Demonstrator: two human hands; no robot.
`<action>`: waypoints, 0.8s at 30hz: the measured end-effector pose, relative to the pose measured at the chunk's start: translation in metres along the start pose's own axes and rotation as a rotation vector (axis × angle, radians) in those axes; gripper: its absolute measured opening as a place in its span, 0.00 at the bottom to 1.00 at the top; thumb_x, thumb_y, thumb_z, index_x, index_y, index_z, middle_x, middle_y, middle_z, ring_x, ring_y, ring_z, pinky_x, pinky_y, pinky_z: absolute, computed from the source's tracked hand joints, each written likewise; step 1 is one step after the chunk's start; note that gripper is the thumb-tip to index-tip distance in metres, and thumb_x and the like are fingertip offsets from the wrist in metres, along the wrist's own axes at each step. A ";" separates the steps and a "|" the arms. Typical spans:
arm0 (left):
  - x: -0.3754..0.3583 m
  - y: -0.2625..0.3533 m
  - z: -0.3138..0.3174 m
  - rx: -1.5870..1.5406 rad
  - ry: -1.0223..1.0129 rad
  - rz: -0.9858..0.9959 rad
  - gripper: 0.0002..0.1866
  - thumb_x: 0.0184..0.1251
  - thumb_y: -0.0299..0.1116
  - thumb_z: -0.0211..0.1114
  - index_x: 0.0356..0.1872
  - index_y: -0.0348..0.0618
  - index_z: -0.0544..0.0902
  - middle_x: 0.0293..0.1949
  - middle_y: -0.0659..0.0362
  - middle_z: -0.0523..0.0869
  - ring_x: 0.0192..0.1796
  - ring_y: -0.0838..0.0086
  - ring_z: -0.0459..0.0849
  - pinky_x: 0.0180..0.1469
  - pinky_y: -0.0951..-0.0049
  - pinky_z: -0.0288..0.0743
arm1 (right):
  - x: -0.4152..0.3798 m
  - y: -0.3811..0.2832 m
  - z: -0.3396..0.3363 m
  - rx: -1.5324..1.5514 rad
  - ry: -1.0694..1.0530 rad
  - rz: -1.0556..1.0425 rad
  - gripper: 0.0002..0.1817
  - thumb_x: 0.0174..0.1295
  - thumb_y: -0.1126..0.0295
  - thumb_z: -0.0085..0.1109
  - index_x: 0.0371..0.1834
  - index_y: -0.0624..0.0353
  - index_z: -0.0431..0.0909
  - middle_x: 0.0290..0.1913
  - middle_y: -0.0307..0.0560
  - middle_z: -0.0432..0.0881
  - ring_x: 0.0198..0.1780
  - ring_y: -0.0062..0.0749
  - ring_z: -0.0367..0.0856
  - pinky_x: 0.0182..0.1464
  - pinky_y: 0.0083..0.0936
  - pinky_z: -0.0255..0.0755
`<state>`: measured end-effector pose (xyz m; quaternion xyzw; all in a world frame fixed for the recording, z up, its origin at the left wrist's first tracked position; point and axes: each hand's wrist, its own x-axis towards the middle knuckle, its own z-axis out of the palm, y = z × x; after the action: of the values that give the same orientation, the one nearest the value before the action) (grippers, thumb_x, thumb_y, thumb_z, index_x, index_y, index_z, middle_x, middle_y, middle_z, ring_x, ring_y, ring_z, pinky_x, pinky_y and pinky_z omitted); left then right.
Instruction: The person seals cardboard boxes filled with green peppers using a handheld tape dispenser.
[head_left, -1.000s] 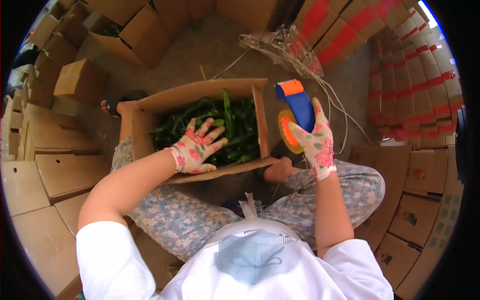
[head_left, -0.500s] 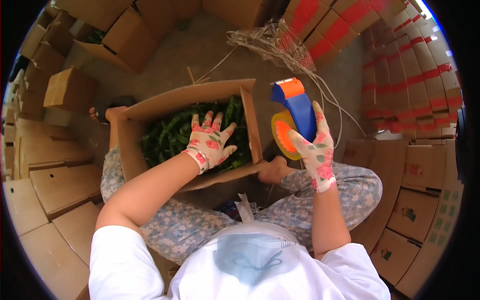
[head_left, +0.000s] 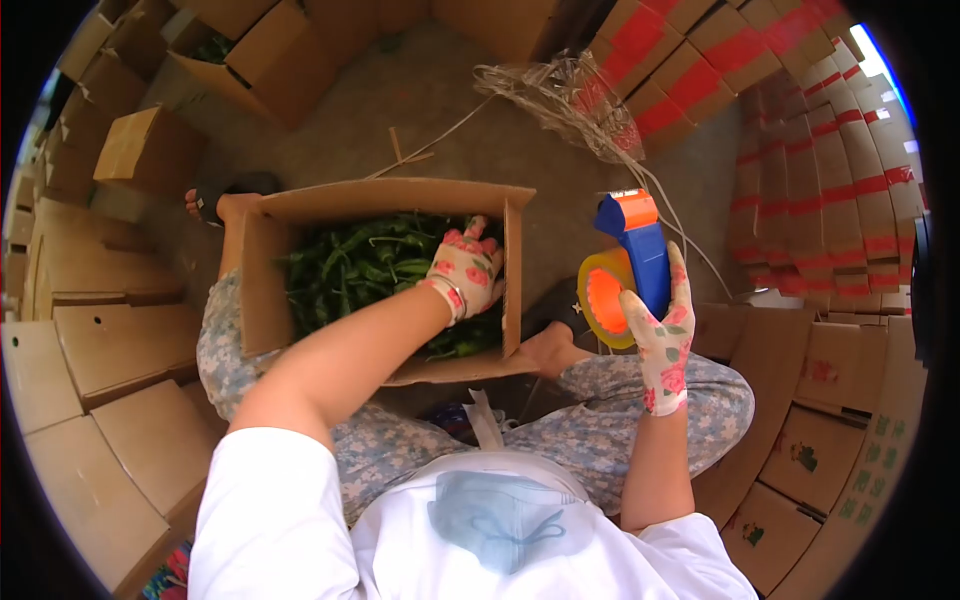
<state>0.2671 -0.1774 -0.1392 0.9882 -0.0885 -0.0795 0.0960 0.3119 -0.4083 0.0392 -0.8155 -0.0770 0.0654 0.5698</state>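
Observation:
An open cardboard box (head_left: 390, 192) stands between my bent legs, filled with long green peppers (head_left: 350, 265). My left hand (head_left: 466, 268), in a cream glove with pink roses, is inside the box near its right wall. Its palm faces down on the peppers and its fingers are somewhat bent, with nothing visibly gripped; the undersides of the fingers are hidden. Right of the box, my right hand (head_left: 665, 345), in a matching glove, grips a blue and orange tape dispenser (head_left: 645, 250). The dispenser is held upright, with a yellow tape roll (head_left: 590, 318) on its orange hub.
Stacked cartons with red tape (head_left: 690, 70) rise at the back right. Flat cardboard boxes (head_left: 120, 350) lie at the left, and printed cartons (head_left: 815, 455) at the right. Crumpled clear plastic (head_left: 575, 110) and white cords (head_left: 690, 225) lie on the floor (head_left: 430, 100).
My left hand has moved right across the peppers toward the box's right wall, its fingers less spread. My right hand has carried the tape dispenser slightly right and down in the view.

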 end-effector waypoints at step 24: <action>-0.174 -0.064 -0.163 -0.057 0.162 0.000 0.18 0.59 0.38 0.68 0.48 0.42 0.81 0.53 0.48 0.82 0.60 0.51 0.79 0.62 0.55 0.74 | 0.013 -0.011 0.113 -0.669 -0.644 -0.481 0.33 0.53 0.57 0.66 0.65 0.48 0.72 0.45 0.50 0.84 0.44 0.49 0.85 0.47 0.38 0.80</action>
<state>0.1362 -0.0539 0.0303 0.9883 -0.0781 -0.0017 0.1309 0.3020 -0.2978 0.0103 -0.8508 -0.4501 0.1522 0.2244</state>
